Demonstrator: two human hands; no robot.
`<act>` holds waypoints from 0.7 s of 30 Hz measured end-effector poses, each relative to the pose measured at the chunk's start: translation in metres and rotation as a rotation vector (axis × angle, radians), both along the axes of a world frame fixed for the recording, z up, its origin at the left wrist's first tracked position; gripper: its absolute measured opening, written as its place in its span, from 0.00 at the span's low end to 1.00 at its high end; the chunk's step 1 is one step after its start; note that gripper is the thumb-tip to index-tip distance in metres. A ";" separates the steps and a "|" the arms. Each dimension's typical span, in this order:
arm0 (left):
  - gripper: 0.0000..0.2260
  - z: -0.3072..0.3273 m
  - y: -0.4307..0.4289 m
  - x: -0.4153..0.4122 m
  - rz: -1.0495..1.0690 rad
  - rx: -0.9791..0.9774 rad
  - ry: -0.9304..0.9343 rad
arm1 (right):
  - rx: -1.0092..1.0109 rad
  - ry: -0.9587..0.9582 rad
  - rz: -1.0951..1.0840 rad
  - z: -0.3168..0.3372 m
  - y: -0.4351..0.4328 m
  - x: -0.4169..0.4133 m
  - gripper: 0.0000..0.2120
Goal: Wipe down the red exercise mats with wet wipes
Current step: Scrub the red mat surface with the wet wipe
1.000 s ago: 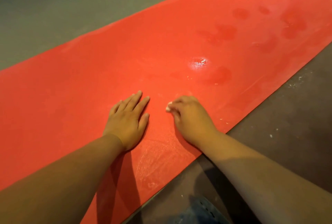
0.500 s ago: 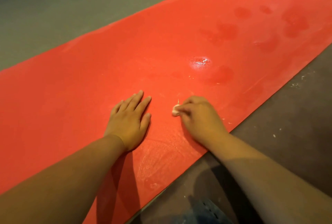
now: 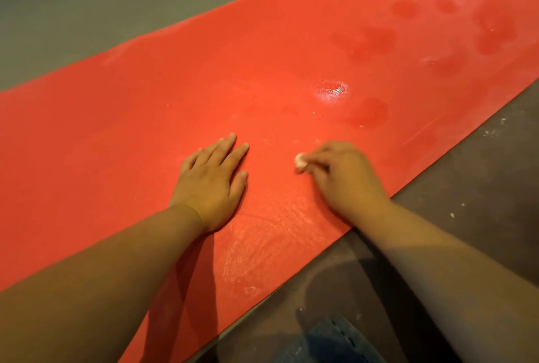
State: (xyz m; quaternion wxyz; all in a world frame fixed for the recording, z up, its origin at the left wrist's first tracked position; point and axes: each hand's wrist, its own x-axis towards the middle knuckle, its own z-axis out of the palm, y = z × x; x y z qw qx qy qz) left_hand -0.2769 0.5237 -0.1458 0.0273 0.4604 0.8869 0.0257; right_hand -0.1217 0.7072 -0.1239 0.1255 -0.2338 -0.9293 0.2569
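A long red exercise mat lies diagonally across the floor, from lower left to upper right. My left hand rests flat on it, fingers straight and pointing away from me. Just to its right, my right hand grips a small balled-up white wet wipe and presses it onto the mat near the right edge. Only a bit of the wipe shows past my fingertips. Whitish smear marks streak the mat between my forearms.
A shiny wet patch and several darker damp blotches mark the far half of the mat. Dark floor with white specks runs along the right edge, grey floor on the far side. Blue denim shows at the bottom.
My right hand has slid the wipe to the right along the mat, away from my left hand. My left hand has stayed flat in place.
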 end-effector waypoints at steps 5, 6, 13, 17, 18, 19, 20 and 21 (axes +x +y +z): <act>0.27 0.003 0.001 -0.001 0.008 0.000 0.003 | 0.008 -0.064 -0.323 -0.002 0.042 -0.041 0.15; 0.28 0.003 0.000 0.000 0.010 0.000 0.005 | 0.016 -0.068 -0.265 -0.003 0.030 -0.050 0.16; 0.29 -0.001 0.000 0.000 0.006 0.015 0.013 | 0.085 0.028 0.079 -0.002 -0.012 0.005 0.06; 0.29 0.001 0.001 -0.001 0.003 0.020 0.003 | 0.120 -0.040 -0.199 0.001 0.051 0.002 0.06; 0.29 0.002 0.001 -0.001 0.006 0.018 0.003 | 0.116 -0.053 -0.273 0.001 0.056 -0.004 0.07; 0.29 0.003 0.001 -0.001 0.009 0.018 0.005 | 0.116 -0.064 -0.310 0.000 0.052 -0.010 0.08; 0.29 0.003 0.001 0.000 0.012 0.019 0.005 | 0.117 -0.074 -0.312 -0.002 0.042 -0.012 0.08; 0.30 0.003 0.000 0.001 0.012 0.020 0.005 | 0.120 -0.066 -0.284 -0.004 0.029 -0.009 0.08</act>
